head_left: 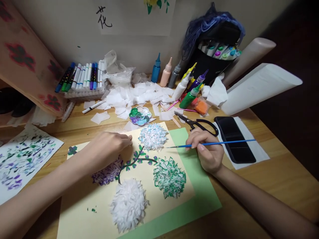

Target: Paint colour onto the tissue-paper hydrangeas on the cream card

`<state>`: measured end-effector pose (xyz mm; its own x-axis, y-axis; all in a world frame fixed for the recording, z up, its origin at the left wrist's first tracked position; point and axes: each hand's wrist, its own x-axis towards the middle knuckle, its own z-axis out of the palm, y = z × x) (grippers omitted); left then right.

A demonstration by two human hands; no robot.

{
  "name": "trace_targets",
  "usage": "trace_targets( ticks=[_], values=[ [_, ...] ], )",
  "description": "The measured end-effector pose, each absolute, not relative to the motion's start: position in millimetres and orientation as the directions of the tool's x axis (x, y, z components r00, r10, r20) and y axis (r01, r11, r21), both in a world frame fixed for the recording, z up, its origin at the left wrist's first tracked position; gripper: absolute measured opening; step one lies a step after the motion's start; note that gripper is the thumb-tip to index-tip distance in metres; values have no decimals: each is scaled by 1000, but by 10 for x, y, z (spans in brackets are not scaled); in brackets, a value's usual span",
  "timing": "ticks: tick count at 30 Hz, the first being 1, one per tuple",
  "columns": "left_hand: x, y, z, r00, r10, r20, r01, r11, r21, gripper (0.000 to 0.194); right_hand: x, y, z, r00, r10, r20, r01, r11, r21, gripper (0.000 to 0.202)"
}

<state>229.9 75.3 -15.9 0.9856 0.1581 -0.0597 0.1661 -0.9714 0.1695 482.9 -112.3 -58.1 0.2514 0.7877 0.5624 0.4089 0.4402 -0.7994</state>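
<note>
Right hand (210, 153) pinches 1 blue paintbrush (234, 142); centre-left, curled left hand (113, 145), contents hidden, could crush purple paper flower (107, 174) by leaning.

A cream rectangular paper sheet (79, 212) is laid over a light-green paper sheet (204, 196) on the brown wooden table (279, 176). On the cream sheet, a white round ruffled-paper flower (129, 205) is placed foremost; a green-edged ruffled-paper flower (169, 177) is set to its right, farther back, a blue-tipped ruffled-paper flower (153, 136) at the rear edge. A clear flower-shaped plastic palette (140, 115) is positioned behind the sheets; black-handled scissors (191, 123) are located between it and a black rectangular phone (234, 129).
</note>
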Motion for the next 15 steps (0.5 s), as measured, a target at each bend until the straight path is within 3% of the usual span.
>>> trace_targets(
  ticks=[5,15],
  values=[
    [2284,777,-152,988,142,-59,150,-972,182,36,4795,-1100,-592,213,777,593,493,438,-752,14],
    [2297,762,-107,982,158,-101,181,-936,300,36,4796,-1091,-583,215,801,559,491,406,-771,14]
  ],
)
